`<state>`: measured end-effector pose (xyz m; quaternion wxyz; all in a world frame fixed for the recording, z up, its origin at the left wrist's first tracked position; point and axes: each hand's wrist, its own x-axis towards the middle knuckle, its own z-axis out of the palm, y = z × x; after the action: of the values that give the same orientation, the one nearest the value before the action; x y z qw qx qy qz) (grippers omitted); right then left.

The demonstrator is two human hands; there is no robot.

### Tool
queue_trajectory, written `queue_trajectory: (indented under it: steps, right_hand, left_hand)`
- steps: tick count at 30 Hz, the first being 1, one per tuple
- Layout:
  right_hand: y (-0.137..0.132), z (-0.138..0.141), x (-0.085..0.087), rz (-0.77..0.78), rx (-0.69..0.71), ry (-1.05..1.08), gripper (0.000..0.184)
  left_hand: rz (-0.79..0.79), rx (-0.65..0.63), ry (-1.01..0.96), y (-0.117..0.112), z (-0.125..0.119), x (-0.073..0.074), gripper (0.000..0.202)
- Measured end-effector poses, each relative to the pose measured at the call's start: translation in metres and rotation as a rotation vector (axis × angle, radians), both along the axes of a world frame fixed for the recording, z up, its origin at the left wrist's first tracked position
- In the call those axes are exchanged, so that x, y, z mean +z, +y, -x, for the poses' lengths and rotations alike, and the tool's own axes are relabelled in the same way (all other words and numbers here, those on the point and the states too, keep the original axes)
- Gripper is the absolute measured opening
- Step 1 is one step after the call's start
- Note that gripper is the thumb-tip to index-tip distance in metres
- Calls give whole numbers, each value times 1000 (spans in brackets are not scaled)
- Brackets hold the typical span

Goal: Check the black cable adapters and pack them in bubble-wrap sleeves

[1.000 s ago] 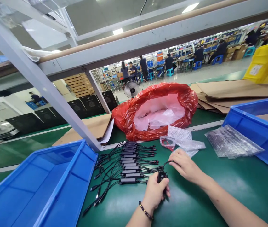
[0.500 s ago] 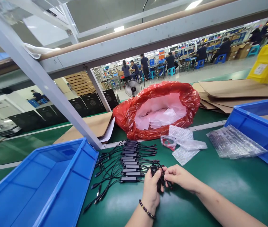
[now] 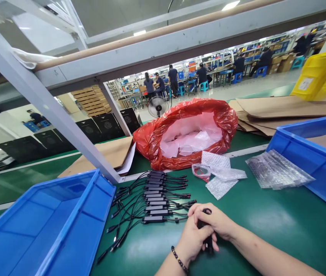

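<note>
A black cable adapter is folded up between my two hands over the green bench, mostly covered by fingers. My left hand, with a beaded bracelet at the wrist, is closed around it from the left. My right hand overlaps from above, fingers wrapped on the same adapter, and a loop of black cable shows by its knuckles. Left of the hands lies a column of similar cable adapters with grey inline boxes, their leads spread to both sides.
Blue bins stand at left and right. A red plastic bag holding clear packaging sits behind the adapters. Bubble wrap pieces, a tape roll and stacked bubble bags lie farther back. A slanted metal post rises at left.
My right hand has moved in over my left, and the adapter is now mostly covered. Both hands have shifted slightly right and down. The view has turned a little.
</note>
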<state>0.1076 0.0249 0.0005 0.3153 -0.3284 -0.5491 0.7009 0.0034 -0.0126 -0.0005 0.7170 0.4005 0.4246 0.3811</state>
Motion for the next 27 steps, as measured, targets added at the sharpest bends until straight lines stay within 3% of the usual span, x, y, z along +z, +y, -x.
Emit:
queue_trajectory:
  steps: [4,9,12,16,18,20,24,27]
  right_hand:
    - [3,-1,7,-225,-189,55,44]
    - [13,-12,8,-328,-209,-34,47]
    - [24,-26,4,-518,-298,-332,50]
    - [39,-46,0,-860,-424,-1031,23]
    - [43,-52,-3,-873,-366,-1315,14]
    - [45,-54,-7,-828,-299,-1441,12]
    - [45,-49,-10,-800,-292,-1447,15]
    - [41,-49,-1,-878,-445,-1339,16]
  left_hand:
    - [55,-109,43,1,3,2,21]
    - [152,-125,13,2,7,-5,16]
    - [121,-16,22,6,10,-4,19]
    - [80,156,24,13,15,0,25]
    - [72,189,19,14,16,0,26]
    - [65,188,20,13,16,-1,27]
    - [46,159,42,11,14,-4,26]
    - [26,173,61,11,15,-5,27]
